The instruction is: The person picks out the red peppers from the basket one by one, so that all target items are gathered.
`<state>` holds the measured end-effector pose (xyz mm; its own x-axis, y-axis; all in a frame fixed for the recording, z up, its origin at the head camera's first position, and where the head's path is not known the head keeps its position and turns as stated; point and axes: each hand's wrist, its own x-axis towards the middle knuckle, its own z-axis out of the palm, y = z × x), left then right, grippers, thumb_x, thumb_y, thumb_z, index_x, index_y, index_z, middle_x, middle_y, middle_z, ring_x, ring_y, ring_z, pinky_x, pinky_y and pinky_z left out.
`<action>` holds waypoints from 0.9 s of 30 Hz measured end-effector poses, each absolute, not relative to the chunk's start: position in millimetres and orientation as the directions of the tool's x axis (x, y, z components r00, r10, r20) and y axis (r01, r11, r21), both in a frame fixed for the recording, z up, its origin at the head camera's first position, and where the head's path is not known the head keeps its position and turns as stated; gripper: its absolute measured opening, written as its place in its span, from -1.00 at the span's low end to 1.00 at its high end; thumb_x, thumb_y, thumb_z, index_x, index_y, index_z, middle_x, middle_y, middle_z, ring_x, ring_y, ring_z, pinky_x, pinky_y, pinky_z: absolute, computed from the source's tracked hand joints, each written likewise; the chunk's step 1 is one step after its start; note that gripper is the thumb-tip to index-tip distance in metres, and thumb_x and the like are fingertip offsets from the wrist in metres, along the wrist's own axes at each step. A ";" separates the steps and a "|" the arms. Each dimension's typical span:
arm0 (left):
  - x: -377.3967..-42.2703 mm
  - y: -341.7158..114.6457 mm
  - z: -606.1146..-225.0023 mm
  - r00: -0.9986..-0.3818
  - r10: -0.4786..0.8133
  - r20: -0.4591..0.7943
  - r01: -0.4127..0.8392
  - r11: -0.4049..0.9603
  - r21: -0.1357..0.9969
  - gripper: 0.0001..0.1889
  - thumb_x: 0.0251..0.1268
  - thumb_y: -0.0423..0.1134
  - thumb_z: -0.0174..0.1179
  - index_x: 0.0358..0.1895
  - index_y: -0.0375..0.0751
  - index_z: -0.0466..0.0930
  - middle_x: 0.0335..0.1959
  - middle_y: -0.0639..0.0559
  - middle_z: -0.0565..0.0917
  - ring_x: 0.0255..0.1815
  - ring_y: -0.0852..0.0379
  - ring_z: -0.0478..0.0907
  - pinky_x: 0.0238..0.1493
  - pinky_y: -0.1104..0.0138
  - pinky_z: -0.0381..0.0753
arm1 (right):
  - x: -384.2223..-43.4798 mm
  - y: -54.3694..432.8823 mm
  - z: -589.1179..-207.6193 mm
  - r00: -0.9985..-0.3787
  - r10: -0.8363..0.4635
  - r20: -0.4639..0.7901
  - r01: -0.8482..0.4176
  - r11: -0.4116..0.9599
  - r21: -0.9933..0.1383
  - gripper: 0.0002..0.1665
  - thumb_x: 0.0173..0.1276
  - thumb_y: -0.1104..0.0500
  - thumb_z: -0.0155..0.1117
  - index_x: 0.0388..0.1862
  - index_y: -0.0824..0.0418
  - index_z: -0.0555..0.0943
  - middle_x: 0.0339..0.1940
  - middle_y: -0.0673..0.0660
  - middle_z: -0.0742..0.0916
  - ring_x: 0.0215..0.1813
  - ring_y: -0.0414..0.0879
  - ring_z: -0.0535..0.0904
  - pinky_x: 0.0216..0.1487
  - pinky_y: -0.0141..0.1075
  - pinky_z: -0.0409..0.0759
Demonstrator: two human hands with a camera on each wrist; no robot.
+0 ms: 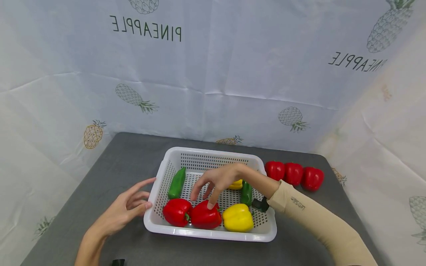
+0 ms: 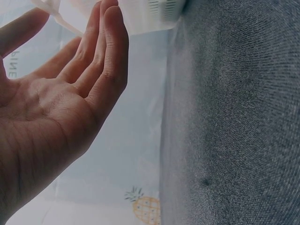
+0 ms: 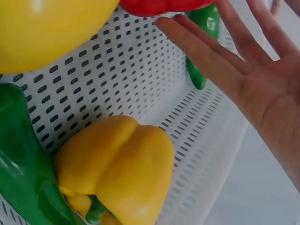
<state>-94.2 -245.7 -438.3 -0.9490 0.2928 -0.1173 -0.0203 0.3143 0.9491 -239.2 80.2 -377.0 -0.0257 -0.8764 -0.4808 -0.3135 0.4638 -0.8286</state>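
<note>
A white perforated plastic basket (image 1: 213,235) stands on the dark table. My left hand (image 1: 124,208) is at its left side, fingers loosely bent and fingertips right at the rim. Over the basket reaches my right hand (image 1: 217,181), thumb and fingers spread above a red bell pepper (image 1: 205,216); in the right wrist view its fingers (image 3: 201,47) look nearly straight beside the red pepper. Another red bell pepper (image 1: 177,212) lies to the left and a yellow bell pepper (image 1: 237,218) to the right. A second yellow bell pepper (image 3: 117,164) is partly hidden under my right forearm.
Inside the basket, a long green pepper (image 1: 177,183) lies at the left and another green pepper (image 1: 246,193) at the right. Several red bell peppers (image 1: 293,173) sit in a row on the table beyond the basket's right side. A pineapple-print cloth (image 1: 213,74) hangs behind.
</note>
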 end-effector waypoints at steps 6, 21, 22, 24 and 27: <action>-94.6 -246.6 -438.8 -0.947 0.300 -0.114 -0.020 0.299 0.954 -0.15 0.54 -0.23 0.33 0.75 -0.18 0.08 0.27 -0.41 0.70 0.10 0.09 0.80 0.02 0.13 0.88 | -241.6 77.6 -385.2 0.013 -0.860 -0.510 -0.289 0.486 -0.825 -0.28 0.35 0.30 0.48 0.49 0.29 0.55 0.49 0.29 0.65 0.42 0.02 0.64 0.36 -0.29 0.72; -94.6 -247.4 -439.0 -0.944 0.312 -0.103 -0.008 0.293 0.956 -0.16 0.56 -0.24 0.32 0.76 -0.18 0.07 0.27 -0.40 0.70 0.08 0.18 0.79 0.01 0.15 0.88 | -243.2 74.2 -393.5 0.130 -0.801 -0.584 -0.252 0.543 -0.801 -0.19 0.34 0.37 0.46 0.57 0.23 0.48 0.56 0.14 0.58 0.34 -0.12 0.62 0.30 -0.20 0.78; -94.6 -247.4 -439.0 -0.944 0.313 -0.102 -0.007 0.293 0.956 -0.16 0.56 -0.24 0.32 0.76 -0.19 0.07 0.26 -0.41 0.70 0.08 0.18 0.79 0.01 0.15 0.88 | -243.2 74.2 -393.9 0.132 -0.802 -0.582 -0.265 0.538 -0.800 -0.18 0.33 0.36 0.46 0.58 0.22 0.48 0.57 0.14 0.57 0.36 -0.13 0.60 0.32 -0.20 0.76; -94.7 -247.4 -439.0 -0.944 0.314 -0.101 -0.006 0.292 0.956 -0.16 0.56 -0.24 0.32 0.75 -0.19 0.08 0.26 -0.40 0.70 0.07 0.18 0.79 0.01 0.15 0.88 | -243.4 74.5 -394.7 0.133 -0.806 -0.577 -0.293 0.524 -0.800 -0.18 0.33 0.34 0.47 0.58 0.20 0.48 0.58 0.13 0.57 0.41 -0.17 0.56 0.39 -0.20 0.72; -94.8 -247.0 -439.3 -0.944 0.313 -0.104 -0.008 0.294 0.956 -0.16 0.56 -0.24 0.32 0.75 -0.18 0.08 0.26 -0.40 0.71 0.07 0.18 0.79 0.01 0.15 0.88 | -243.5 76.2 -396.9 0.130 -0.807 -0.576 -0.322 0.515 -0.794 -0.17 0.34 0.30 0.48 0.59 0.17 0.48 0.54 0.11 0.60 0.40 -0.24 0.54 0.44 -0.21 0.67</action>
